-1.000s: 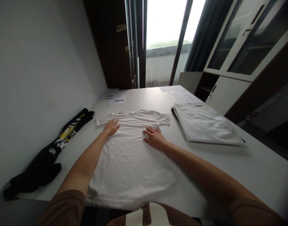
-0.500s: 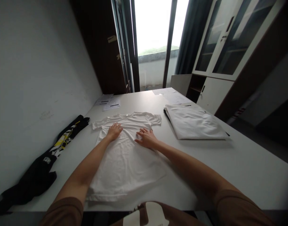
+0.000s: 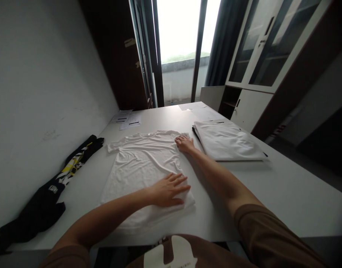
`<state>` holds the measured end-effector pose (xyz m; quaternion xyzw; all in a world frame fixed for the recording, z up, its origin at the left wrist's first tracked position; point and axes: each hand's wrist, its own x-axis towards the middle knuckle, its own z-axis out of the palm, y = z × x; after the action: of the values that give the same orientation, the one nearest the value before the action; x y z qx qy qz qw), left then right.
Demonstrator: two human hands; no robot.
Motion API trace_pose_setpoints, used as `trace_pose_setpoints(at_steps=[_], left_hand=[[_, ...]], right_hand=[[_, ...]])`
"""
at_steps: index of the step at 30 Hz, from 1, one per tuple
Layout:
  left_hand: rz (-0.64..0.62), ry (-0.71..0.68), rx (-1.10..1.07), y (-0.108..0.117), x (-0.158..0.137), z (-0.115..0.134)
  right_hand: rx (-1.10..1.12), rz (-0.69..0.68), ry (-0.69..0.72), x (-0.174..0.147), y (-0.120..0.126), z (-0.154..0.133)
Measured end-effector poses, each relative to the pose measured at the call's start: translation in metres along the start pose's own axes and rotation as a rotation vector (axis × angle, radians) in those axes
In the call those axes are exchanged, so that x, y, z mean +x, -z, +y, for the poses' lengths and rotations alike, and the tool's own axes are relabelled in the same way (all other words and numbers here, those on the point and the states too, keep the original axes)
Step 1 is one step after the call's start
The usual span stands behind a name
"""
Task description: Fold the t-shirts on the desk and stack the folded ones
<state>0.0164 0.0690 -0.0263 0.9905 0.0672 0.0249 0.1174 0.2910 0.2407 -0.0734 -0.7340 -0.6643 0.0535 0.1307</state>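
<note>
A white T-shirt (image 3: pixel 140 167) lies spread on the white table (image 3: pixel 215 208), its neckline toward the window and its hem toward me. Creases run across its chest and middle. My left hand (image 3: pixel 170 190) rests flat on the lower right part of the shirt, fingers spread and pointing right. My right hand (image 3: pixel 184 143) lies on the shirt's right sleeve, covering much of it, with the fingers stretched out. Neither hand grips the cloth visibly.
Folded white cloth (image 3: pixel 229 141) with a dark layer beneath lies to the right. A black garment with yellow and white pattern (image 3: pixel 48 193) lies along the left wall. Papers (image 3: pixel 129 120) sit at the far left, with more sheets (image 3: pixel 200 111) at the far end.
My left hand has moved from the shirt's upper left down to its lower right. My right hand has slid from the chest outward to the right sleeve.
</note>
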Motion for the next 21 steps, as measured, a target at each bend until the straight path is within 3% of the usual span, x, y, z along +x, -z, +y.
trace_pose_setpoints(at_steps=[10,16,21], left_hand=[[0.030,-0.097,0.098,-0.006,0.009,0.045],[0.034,0.008,0.332,-0.003,0.020,0.047],[0.017,0.169,0.224,0.000,0.017,0.040]], right_hand=[[-0.029,-0.089,0.050,0.024,-0.001,0.026],[-0.041,-0.012,0.026,0.024,0.001,0.027],[-0.025,0.087,0.005,0.015,0.005,0.025]])
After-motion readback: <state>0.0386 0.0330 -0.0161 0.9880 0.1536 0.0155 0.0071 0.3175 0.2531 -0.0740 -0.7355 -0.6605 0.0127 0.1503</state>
